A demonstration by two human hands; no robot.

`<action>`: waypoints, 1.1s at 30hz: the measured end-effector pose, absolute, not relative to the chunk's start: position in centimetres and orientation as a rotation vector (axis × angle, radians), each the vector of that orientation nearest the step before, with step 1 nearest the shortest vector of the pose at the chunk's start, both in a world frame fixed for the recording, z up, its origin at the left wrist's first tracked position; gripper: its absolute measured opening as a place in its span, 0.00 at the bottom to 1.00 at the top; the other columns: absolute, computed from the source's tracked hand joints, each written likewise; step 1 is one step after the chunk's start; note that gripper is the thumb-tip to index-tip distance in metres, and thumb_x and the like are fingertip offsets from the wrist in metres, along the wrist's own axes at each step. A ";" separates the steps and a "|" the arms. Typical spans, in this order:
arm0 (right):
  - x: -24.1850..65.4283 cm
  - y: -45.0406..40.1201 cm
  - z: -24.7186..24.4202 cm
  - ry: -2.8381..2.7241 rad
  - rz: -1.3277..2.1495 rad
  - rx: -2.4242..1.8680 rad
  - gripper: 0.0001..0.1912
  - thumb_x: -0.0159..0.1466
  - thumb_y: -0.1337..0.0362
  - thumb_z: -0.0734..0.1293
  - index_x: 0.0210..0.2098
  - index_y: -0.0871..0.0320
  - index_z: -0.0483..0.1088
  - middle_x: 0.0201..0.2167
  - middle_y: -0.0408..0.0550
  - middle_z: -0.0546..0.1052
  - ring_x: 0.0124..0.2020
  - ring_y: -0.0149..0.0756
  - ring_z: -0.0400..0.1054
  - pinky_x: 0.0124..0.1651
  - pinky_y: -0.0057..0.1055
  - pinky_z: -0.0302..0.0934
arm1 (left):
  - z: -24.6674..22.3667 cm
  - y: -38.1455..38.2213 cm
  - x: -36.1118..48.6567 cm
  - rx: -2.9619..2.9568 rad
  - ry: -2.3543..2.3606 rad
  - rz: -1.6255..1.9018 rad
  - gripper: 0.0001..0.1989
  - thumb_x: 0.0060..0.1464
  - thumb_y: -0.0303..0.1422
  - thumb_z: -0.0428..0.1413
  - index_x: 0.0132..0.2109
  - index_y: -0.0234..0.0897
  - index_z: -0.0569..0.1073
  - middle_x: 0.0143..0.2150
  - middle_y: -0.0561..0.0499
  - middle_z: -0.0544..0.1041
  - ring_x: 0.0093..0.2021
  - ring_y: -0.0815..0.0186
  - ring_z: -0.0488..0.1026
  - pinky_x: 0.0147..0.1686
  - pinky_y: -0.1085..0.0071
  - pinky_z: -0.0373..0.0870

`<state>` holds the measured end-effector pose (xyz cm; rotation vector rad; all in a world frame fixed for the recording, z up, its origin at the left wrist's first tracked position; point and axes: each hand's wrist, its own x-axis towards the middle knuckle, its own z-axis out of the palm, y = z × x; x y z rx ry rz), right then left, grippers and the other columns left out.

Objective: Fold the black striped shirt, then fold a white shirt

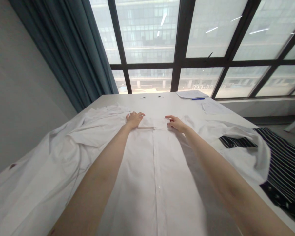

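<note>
A white shirt (pixel 142 170) lies spread on the white table, its buttoned front facing up and its collar (pixel 147 123) at the far end. My left hand (pixel 134 120) rests at the left end of the collar, fingers bent over the cloth. At the collar's right end, my right hand (pixel 175 124) has its thumb and fingers closed around the fabric edge. Both arms reach forward over the shirt. One sleeve (pixel 257 141) curves out on the right.
More white cloth (pixel 64 154) is heaped on the left. Black striped fabric (pixel 285 164) lies at the right. Papers (pixel 191 94) and a blue pen (pixel 198 98) are near the far edge of the table (pixel 157 106), by the windows.
</note>
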<state>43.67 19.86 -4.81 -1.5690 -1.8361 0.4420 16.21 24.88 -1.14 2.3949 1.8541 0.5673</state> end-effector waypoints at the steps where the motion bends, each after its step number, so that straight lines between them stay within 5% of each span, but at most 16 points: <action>1: 43.6 20.1 -4.5 -1.836 0.437 -1.591 0.24 0.59 0.71 0.62 0.54 0.58 0.72 0.37 0.49 0.80 0.32 0.35 0.74 0.39 0.33 0.70 | -1.0 24.9 16.3 2.397 1.866 0.582 0.15 0.65 0.37 0.46 0.49 0.51 0.77 0.50 0.46 0.74 0.56 0.55 0.68 0.63 0.48 0.47; 6: 42.0 20.7 -4.1 -1.819 0.320 -1.718 0.17 0.65 0.66 0.65 0.53 0.58 0.71 0.49 0.52 0.76 0.46 0.39 0.72 0.50 0.41 0.67 | -0.7 24.0 16.6 2.386 1.987 0.695 0.14 0.64 0.30 0.47 0.42 0.42 0.79 0.49 0.43 0.74 0.55 0.54 0.67 0.63 0.48 0.45; 10: 40.1 19.8 -3.7 -1.805 0.166 -1.821 0.19 0.66 0.70 0.61 0.56 0.61 0.68 0.57 0.62 0.71 0.56 0.48 0.66 0.57 0.48 0.60 | -0.4 22.4 18.4 2.464 1.970 0.774 0.19 0.65 0.26 0.42 0.53 0.38 0.74 0.59 0.39 0.66 0.63 0.53 0.59 0.66 0.52 0.40; 12: 38.9 19.1 -3.5 -1.813 0.072 -1.838 0.22 0.66 0.72 0.56 0.59 0.64 0.65 0.63 0.67 0.64 0.62 0.52 0.59 0.61 0.52 0.54 | -0.6 21.4 20.0 2.557 1.824 0.707 0.20 0.65 0.26 0.41 0.56 0.39 0.72 0.60 0.41 0.66 0.63 0.57 0.59 0.65 0.58 0.46; 15: 37.2 18.3 -3.5 -1.923 0.008 -1.793 0.23 0.68 0.70 0.54 0.61 0.61 0.64 0.68 0.59 0.59 0.68 0.48 0.50 0.66 0.50 0.44 | -1.8 20.2 22.0 2.618 1.652 0.530 0.17 0.65 0.31 0.45 0.56 0.40 0.73 0.59 0.44 0.70 0.61 0.59 0.64 0.62 0.64 0.54; 20: 37.0 18.5 -4.9 -2.056 0.090 -1.840 0.24 0.69 0.62 0.56 0.63 0.55 0.62 0.67 0.54 0.61 0.68 0.47 0.51 0.66 0.54 0.43 | -4.1 20.2 21.6 2.515 1.677 0.364 0.30 0.64 0.45 0.48 0.67 0.38 0.60 0.70 0.38 0.58 0.70 0.51 0.52 0.66 0.49 0.45; 24: 38.5 19.2 -5.5 -2.010 0.116 -1.924 0.27 0.69 0.52 0.56 0.65 0.54 0.60 0.68 0.56 0.58 0.69 0.50 0.48 0.65 0.57 0.42 | -4.6 21.4 19.8 2.427 1.736 0.359 0.33 0.61 0.52 0.47 0.68 0.42 0.59 0.72 0.40 0.54 0.72 0.51 0.48 0.67 0.48 0.42; 29: 39.6 19.1 -5.7 -1.822 0.038 -1.982 0.30 0.67 0.55 0.57 0.65 0.60 0.57 0.68 0.64 0.56 0.67 0.55 0.51 0.64 0.58 0.43 | -4.8 21.8 18.4 2.316 1.906 0.549 0.25 0.66 0.42 0.45 0.67 0.42 0.59 0.71 0.39 0.54 0.70 0.52 0.53 0.66 0.50 0.46; 33: 40.1 19.0 -5.7 -1.704 -0.002 -1.952 0.28 0.65 0.61 0.59 0.64 0.60 0.59 0.60 0.66 0.67 0.59 0.53 0.62 0.59 0.53 0.52 | -4.6 21.6 18.0 2.221 2.014 0.739 0.22 0.63 0.32 0.47 0.64 0.39 0.63 0.64 0.37 0.63 0.64 0.51 0.61 0.60 0.56 0.58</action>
